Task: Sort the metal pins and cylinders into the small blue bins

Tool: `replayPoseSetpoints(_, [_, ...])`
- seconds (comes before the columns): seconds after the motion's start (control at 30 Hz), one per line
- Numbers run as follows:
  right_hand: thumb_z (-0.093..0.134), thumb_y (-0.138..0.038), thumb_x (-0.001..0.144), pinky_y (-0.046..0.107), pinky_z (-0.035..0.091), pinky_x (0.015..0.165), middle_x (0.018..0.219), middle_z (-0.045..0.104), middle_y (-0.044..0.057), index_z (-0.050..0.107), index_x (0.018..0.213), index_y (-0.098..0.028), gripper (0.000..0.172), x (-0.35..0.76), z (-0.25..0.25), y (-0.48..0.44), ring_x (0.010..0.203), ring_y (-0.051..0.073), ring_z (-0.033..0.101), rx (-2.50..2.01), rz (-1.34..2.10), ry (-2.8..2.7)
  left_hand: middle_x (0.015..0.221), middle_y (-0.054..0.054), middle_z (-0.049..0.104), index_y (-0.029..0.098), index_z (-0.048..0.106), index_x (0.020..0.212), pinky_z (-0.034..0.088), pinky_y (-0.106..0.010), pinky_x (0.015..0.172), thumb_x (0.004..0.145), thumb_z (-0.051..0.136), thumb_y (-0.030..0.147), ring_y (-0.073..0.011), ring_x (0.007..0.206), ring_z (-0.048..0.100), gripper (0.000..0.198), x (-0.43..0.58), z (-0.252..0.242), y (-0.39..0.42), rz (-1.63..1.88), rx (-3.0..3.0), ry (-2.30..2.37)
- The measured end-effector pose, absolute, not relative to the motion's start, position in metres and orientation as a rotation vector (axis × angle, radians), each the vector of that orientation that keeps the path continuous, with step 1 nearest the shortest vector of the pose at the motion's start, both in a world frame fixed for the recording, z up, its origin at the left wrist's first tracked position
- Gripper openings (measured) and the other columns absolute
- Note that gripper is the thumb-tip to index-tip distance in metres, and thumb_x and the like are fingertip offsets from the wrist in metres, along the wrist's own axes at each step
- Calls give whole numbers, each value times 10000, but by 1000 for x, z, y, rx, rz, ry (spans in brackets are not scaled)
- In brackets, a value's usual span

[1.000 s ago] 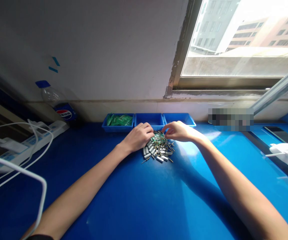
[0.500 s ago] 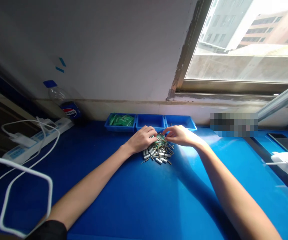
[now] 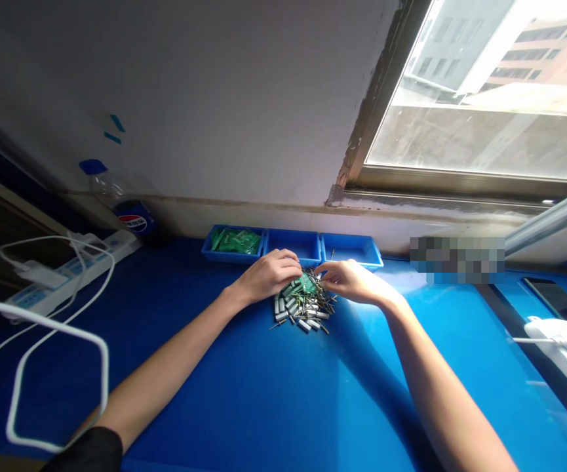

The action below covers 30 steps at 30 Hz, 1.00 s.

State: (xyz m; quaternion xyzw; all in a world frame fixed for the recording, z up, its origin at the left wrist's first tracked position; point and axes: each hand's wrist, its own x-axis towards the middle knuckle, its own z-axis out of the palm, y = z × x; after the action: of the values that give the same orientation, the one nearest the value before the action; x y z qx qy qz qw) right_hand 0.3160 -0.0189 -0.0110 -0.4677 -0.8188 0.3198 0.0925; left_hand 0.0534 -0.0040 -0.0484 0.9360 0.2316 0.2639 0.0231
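Note:
A pile of small metal parts, thin pins and green pieces (image 3: 303, 305) lies on the blue table (image 3: 273, 400). My left hand (image 3: 267, 274) rests on the pile's left side with its fingers curled over the parts. On the pile's right side, my right hand (image 3: 346, 280) pinches at the top of the heap with fingertips closed. What either hand holds is too small to see. Behind the pile stand three blue bins: the left bin (image 3: 234, 241) holds green pieces, the middle bin (image 3: 293, 244) looks bare, and the right bin (image 3: 351, 249) holds one thin pin.
A plastic bottle with a blue cap (image 3: 116, 200) stands against the wall at the left. A white power strip (image 3: 71, 269) with white cables (image 3: 57, 328) lies on the left. Another white power strip (image 3: 566, 341) sits at the right edge. A window is above.
The view has shifted slightly. Both hands have stayed on the pile, and my right hand's fingers have moved a little left onto its top.

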Motion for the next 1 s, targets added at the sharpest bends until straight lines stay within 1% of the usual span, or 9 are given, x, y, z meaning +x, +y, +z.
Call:
replayPoseSetpoints(0.2, [616, -181, 898, 303, 575, 774, 969, 830, 68, 756, 1212, -171, 343, 317, -11, -19, 892, 243, 789, -1409, 945, -2375, 1077, -98, 775, 169, 728, 1047, 552, -369, 954, 1040, 553, 181, -231, 1166, 683, 176, 55, -49, -6, 894, 2766, 693])
replayPoseSetpoints(0.3, [675, -204, 875, 327, 595, 789, 987, 825, 74, 756, 1227, -174, 362, 319, -3, -23, 887, 245, 781, -1418, 992, -2332, 1078, -108, 776, 156, 731, 1045, 564, -362, 967, 1018, 587, 159, -233, 1159, 702, 147, 56, -47, -9, 948, 2668, 701])
replayPoseSetpoints(0.43, [852, -359, 775, 356, 613, 849, 1170, 794, 68, 713, 1341, -231, 597, 319, 6, -28, 1014, 267, 756, -1298, 1145, -2277, 1065, -100, 783, 144, 742, 1037, 582, -330, 946, 983, 633, 142, -211, 1054, 733, 122, 61, -41, -16, 1074, 2468, 755])
replayPoseSetpoints(0.5, [829, -431, 813, 371, 611, 859, 1130, 801, 67, 738, 1303, -232, 537, 316, 4, -27, 994, 267, 757, -1248, 1205, -2186, 1042, -82, 792, 152, 753, 1028, 589, -318, 921, 966, 651, 139, -198, 996, 744, 120, 65, -36, -19, 1114, 2338, 849])
replayPoseSetpoints(0.6, [784, -463, 860, 371, 606, 806, 1014, 811, 75, 803, 1112, -194, 369, 310, -5, -22, 913, 265, 760, -1183, 1300, -1974, 1004, -57, 802, 168, 765, 1012, 609, -293, 860, 948, 683, 193, -183, 913, 761, 107, 69, -30, -23, 1153, 2066, 999])
replayPoseSetpoints(0.77, [844, -467, 800, 323, 559, 683, 899, 794, 70, 797, 979, -170, 350, 302, -17, -19, 773, 219, 721, -1104, 1411, -1741, 976, -61, 797, 164, 753, 1125, 628, -276, 787, 871, 780, 300, -190, 866, 772, 289, 68, -26, -22, 1085, 1708, 1016])
replayPoseSetpoints(0.83, [855, -468, 791, 317, 550, 684, 898, 794, 70, 796, 978, -171, 355, 299, -18, -20, 768, 210, 715, -1094, 1430, -1703, 1001, -69, 800, 157, 753, 1118, 631, -278, 799, 840, 807, 301, -198, 892, 777, 317, 66, -24, -21, 1059, 1652, 970])
replayPoseSetpoints(0.9, [853, -474, 798, 329, 566, 730, 935, 804, 78, 791, 1038, -177, 386, 295, -18, -21, 813, 221, 732, -1091, 1438, -1646, 1005, -73, 805, 151, 762, 1052, 632, -280, 808, 840, 803, 300, -203, 906, 780, 263, 62, -19, -20, 1064, 1645, 958])
replayPoseSetpoints(1.0, [828, -489, 834, 362, 585, 831, 1027, 811, 91, 765, 1160, -199, 441, 290, -17, -23, 929, 245, 756, -1114, 1398, -1581, 945, -58, 807, 160, 778, 959, 619, -265, 753, 872, 766, 297, -191, 850, 772, 162, 48, -6, -18, 1164, 1811, 1106])
